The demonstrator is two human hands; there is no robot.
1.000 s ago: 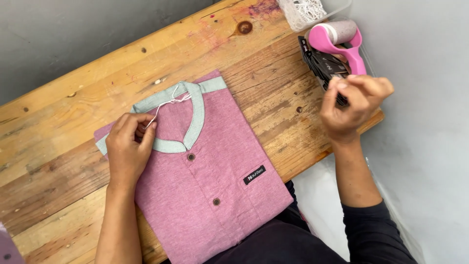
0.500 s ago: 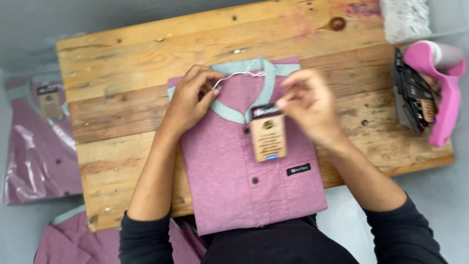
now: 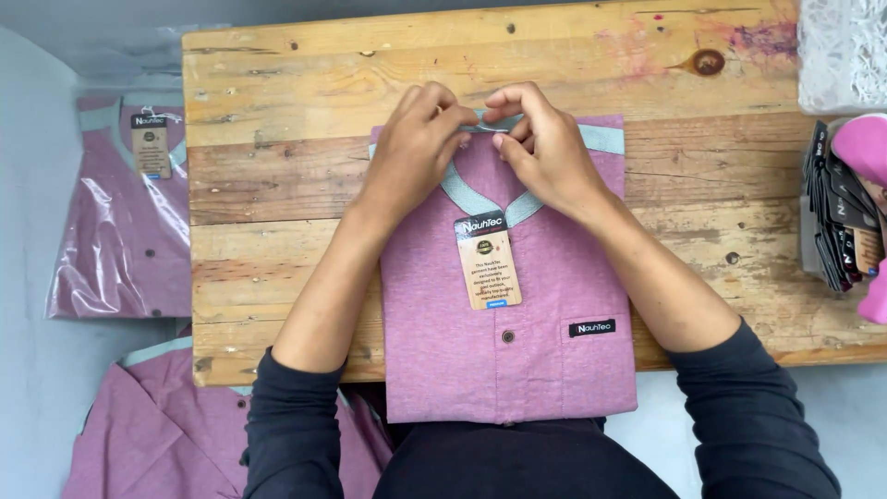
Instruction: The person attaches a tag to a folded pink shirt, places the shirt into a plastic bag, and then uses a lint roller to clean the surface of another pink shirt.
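Observation:
A folded pink shirt (image 3: 508, 360) with a pale green collar (image 3: 480, 199) lies on the wooden table (image 3: 277, 139). A brown card tag (image 3: 488, 261) with a black top rests on the shirt's front below the collar. My left hand (image 3: 411, 148) and my right hand (image 3: 545, 148) meet at the back of the collar, fingertips pinched together on it. What the fingertips pinch is too small to make out; the tag's string is hidden under them.
A stack of black tags (image 3: 836, 222) and a pink tool (image 3: 868, 152) sit at the table's right end, with white netting (image 3: 845, 51) behind. On the left lies a bagged pink shirt (image 3: 129, 222); another pink shirt (image 3: 157, 425) lies below it.
My right hand came from the tag stack at the right, laid a card tag on the shirt, and now both hands are together at the collar's back. The view has shifted to centre the shirt.

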